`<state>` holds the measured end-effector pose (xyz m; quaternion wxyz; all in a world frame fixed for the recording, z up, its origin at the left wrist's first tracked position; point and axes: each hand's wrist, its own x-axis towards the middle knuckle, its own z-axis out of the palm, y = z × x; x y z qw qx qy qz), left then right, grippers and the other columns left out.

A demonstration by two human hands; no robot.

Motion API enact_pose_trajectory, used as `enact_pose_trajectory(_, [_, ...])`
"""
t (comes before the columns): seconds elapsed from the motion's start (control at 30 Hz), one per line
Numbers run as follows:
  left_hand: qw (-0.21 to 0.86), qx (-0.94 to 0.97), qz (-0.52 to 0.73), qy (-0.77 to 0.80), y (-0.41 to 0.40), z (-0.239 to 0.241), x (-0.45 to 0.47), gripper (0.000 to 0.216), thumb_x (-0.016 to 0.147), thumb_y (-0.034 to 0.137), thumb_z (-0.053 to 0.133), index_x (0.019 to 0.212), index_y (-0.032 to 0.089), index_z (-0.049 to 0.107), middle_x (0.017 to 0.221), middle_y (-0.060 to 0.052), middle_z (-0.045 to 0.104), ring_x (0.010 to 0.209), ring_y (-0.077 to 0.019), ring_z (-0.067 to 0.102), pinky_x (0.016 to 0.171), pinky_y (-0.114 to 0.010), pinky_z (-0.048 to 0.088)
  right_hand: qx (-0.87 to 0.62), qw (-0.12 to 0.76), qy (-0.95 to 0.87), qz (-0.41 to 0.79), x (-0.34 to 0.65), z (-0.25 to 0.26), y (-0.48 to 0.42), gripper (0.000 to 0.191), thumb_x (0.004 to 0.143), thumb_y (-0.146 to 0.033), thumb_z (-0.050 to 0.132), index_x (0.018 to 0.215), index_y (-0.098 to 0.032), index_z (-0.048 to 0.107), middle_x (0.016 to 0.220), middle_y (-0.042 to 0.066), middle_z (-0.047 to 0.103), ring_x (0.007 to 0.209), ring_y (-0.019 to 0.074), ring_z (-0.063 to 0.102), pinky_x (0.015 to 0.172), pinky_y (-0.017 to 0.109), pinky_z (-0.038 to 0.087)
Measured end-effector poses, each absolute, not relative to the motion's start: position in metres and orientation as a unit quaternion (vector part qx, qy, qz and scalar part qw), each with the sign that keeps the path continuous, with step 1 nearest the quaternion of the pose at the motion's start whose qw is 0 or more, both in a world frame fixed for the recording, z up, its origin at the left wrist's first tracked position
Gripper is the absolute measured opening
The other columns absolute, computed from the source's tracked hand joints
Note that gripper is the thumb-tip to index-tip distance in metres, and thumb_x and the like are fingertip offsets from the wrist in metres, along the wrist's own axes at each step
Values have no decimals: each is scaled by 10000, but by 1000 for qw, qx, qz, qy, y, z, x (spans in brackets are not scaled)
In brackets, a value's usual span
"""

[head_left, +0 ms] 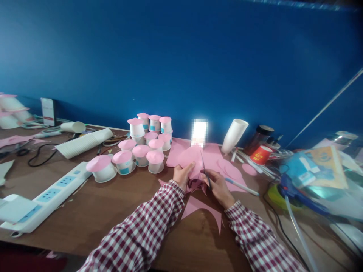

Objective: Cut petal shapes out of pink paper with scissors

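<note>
My left hand grips a piece of pink paper near the middle of the table. In my right hand is a pair of scissors, its blades pointing away from me along the right edge of that paper. Below both hands lies a curved pink offcut with pointed ends. Behind them are larger pink sheets, and cut pink rounds lie to the right. White paper cups with pink paper tops stand to the left, some of them stacked.
A white power strip lies at left, with a stack of white cups behind it. To the right are a pen, a tilted white cup stack, a red cup and a blue glue gun. A blue wall closes the back.
</note>
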<state>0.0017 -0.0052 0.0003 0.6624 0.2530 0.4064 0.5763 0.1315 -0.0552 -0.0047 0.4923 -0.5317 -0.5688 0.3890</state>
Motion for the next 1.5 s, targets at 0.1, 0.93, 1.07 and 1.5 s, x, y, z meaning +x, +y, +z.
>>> enact_pose_trajectory(0.1, [666, 253, 580, 394, -6, 2, 1, 303, 526, 270, 799, 650, 114, 570, 523, -9, 575, 478, -122, 555, 450, -229, 444, -535, 492, -571, 381, 133, -6, -54, 399, 769, -434, 614, 1006, -114, 630, 614, 3, 571, 525, 123, 503, 479, 228, 410])
enact_pose_trajectory(0.93, [673, 242, 585, 383, -2, -2, 2, 283, 541, 240, 793, 712, 86, 629, 596, -50, 639, 501, -134, 589, 473, -236, 477, -550, 479, -592, 343, 133, -4, -55, 393, 773, -453, 588, 973, -122, 654, 611, 16, 593, 530, 143, 525, 495, 246, 423])
enact_pose_trajectory(1.07, [673, 244, 584, 382, -2, 0, 1, 301, 524, 234, 799, 725, 81, 637, 624, -66, 650, 536, -148, 605, 485, -241, 486, -551, 477, -596, 337, 134, -4, -55, 391, 769, -442, 598, 982, -119, 655, 651, 27, 616, 568, 151, 548, 536, 256, 444])
enact_pose_trajectory(1.5, [685, 273, 563, 373, -5, -2, 1, 304, 543, 272, 797, 727, 99, 626, 587, -46, 629, 521, -145, 594, 535, -277, 508, -527, 497, -583, 368, 137, -8, -53, 401, 753, -420, 638, 1011, -113, 642, 703, 36, 625, 611, 149, 562, 555, 245, 454])
